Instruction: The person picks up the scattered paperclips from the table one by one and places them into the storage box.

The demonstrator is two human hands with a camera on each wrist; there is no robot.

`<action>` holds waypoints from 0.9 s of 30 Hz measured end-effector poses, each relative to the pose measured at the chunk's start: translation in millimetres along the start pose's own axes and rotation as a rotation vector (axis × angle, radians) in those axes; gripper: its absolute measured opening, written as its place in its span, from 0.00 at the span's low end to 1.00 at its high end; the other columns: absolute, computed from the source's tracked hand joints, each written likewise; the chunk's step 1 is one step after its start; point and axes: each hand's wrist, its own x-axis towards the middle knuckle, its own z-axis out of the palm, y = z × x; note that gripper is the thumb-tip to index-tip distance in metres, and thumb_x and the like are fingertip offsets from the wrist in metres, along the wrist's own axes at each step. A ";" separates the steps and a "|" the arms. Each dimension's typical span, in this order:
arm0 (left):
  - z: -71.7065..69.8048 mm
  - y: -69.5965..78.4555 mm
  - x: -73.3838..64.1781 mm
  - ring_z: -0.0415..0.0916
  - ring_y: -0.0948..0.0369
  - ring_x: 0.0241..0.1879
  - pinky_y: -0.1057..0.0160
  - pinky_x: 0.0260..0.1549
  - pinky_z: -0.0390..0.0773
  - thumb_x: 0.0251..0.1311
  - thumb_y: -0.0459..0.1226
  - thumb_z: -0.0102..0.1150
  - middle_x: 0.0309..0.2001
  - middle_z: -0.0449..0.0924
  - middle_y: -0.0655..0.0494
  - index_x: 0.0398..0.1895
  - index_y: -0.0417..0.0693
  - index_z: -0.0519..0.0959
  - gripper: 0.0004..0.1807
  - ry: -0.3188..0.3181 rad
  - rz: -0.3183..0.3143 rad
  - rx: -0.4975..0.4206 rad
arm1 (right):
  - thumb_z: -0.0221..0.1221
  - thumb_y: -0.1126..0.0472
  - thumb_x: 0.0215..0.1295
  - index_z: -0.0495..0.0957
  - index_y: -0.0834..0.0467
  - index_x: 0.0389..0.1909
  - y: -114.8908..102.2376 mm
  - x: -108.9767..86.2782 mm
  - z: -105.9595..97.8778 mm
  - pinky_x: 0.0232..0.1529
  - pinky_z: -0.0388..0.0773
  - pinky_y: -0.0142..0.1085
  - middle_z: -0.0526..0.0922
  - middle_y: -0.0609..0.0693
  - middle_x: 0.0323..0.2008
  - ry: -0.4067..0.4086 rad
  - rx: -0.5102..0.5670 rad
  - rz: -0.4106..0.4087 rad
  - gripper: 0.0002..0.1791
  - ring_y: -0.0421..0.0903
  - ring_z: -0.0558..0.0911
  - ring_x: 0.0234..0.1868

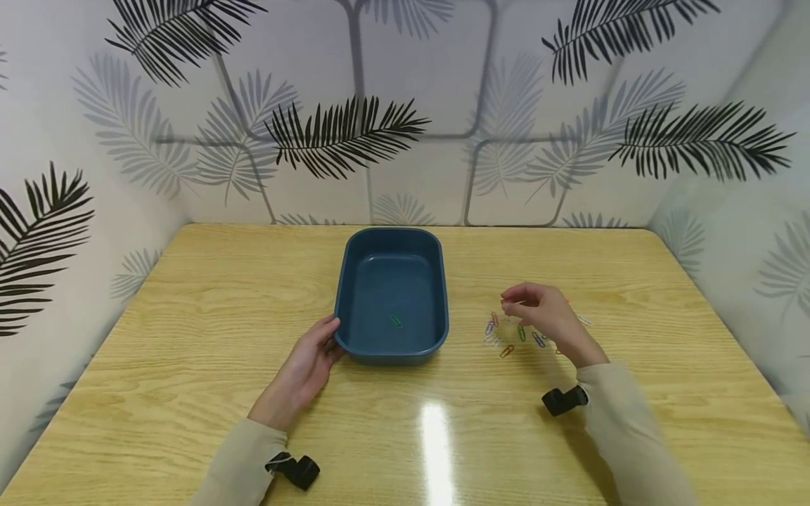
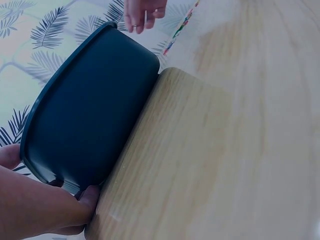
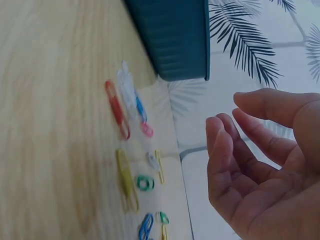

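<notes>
A dark blue plastic bin stands on the table with one green paper clip lying inside near its front end. At the bin's front left corner my left hand grips it, thumb at the rim and fingers low on the wall, as the left wrist view shows. My right hand hovers over loose paper clips to the right of the bin. In the right wrist view its thumb and bent fingers stand apart, with nothing visible between them. Below lie a red clip, a yellow clip and a blue clip.
The light wooden table meets a wall with a leaf pattern at its back edge. White clips lie on the bin side of the scattered group, and another white clip lies beyond the right hand.
</notes>
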 end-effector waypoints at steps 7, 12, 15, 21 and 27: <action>0.2 0.1 -0.3 0.63 0.57 0.57 0.64 0.57 0.63 0.75 0.35 0.36 0.55 0.67 0.50 0.71 0.32 0.52 0.26 0.003 -0.004 -0.018 | 0.61 0.61 0.66 0.79 0.67 0.48 10.4 -4.9 0.3 0.37 0.78 0.42 0.81 0.58 0.43 -0.067 -0.207 -0.041 0.15 0.54 0.80 0.43; -0.2 0.3 -1.9 0.58 0.55 0.61 0.61 0.62 0.59 0.76 0.36 0.36 0.61 0.62 0.46 0.72 0.32 0.50 0.27 -0.024 0.001 -0.005 | 0.62 0.61 0.64 0.80 0.65 0.42 6.0 -7.5 9.0 0.37 0.78 0.45 0.81 0.56 0.38 -0.078 -0.334 -0.070 0.11 0.54 0.80 0.40; -0.8 0.8 -3.4 0.54 0.53 0.65 0.59 0.64 0.55 0.77 0.37 0.35 0.66 0.56 0.42 0.73 0.33 0.48 0.28 -0.055 0.007 0.006 | 0.63 0.61 0.63 0.80 0.65 0.39 2.4 -9.3 15.4 0.36 0.77 0.46 0.81 0.56 0.36 -0.072 -0.378 -0.071 0.11 0.52 0.79 0.38; -1.1 1.1 -3.8 0.51 0.52 0.67 0.58 0.66 0.53 0.77 0.38 0.34 0.68 0.52 0.40 0.73 0.33 0.47 0.28 -0.073 0.011 0.013 | 0.67 0.61 0.58 0.82 0.66 0.35 0.8 -9.4 25.3 0.38 0.77 0.47 0.82 0.55 0.34 -0.050 -0.479 -0.085 0.11 0.50 0.79 0.34; -1.2 0.4 -2.7 0.52 0.53 0.66 0.59 0.65 0.53 0.77 0.38 0.33 0.68 0.52 0.40 0.73 0.33 0.47 0.28 -0.064 0.007 0.014 | 0.69 0.62 0.55 0.81 0.65 0.33 1.0 -8.6 28.4 0.36 0.77 0.46 0.82 0.53 0.32 -0.063 -0.477 -0.073 0.10 0.48 0.78 0.32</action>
